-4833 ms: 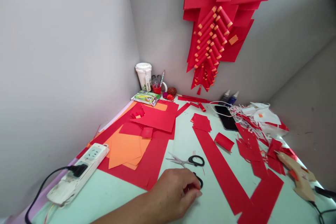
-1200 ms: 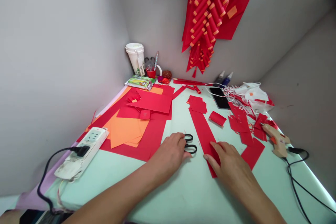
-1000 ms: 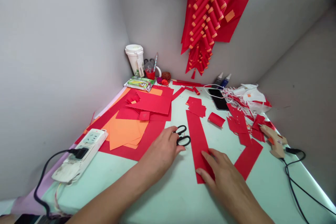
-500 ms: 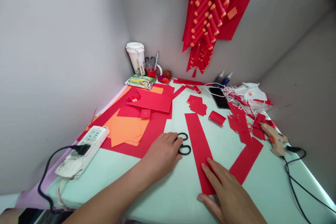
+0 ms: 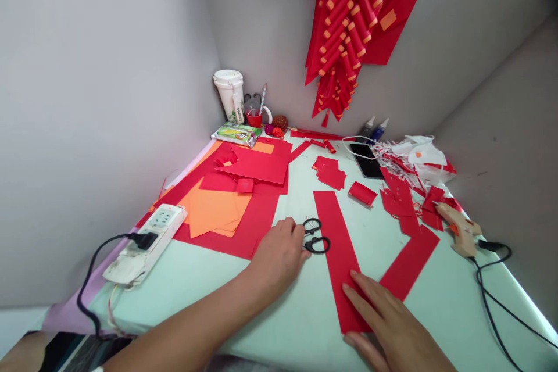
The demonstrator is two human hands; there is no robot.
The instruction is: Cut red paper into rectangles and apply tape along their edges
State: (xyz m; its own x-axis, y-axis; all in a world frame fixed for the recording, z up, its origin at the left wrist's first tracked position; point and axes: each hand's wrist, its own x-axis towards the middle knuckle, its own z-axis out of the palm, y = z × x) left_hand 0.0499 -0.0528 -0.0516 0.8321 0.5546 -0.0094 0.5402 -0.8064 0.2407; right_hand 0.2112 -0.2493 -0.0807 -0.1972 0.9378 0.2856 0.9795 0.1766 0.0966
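Now red strip (image 5: 340,251) nearer vs b4, R hand (image 5: 392,324) atop.

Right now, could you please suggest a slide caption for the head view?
Left hand at black-handled scissors, right hand on a red paper strip.

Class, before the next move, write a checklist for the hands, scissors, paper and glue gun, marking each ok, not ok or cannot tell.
1. Left hand at the scissors: ok, black handles show beside it.
2. Its grip on them: cannot tell, blades mostly hidden.
3. Right hand on the long red strip: ok, at the near end.
4. Scissors clear of the strip: not ok, one handle appears over its edge.
5. Glue gun away from both hands: ok, off to the right.
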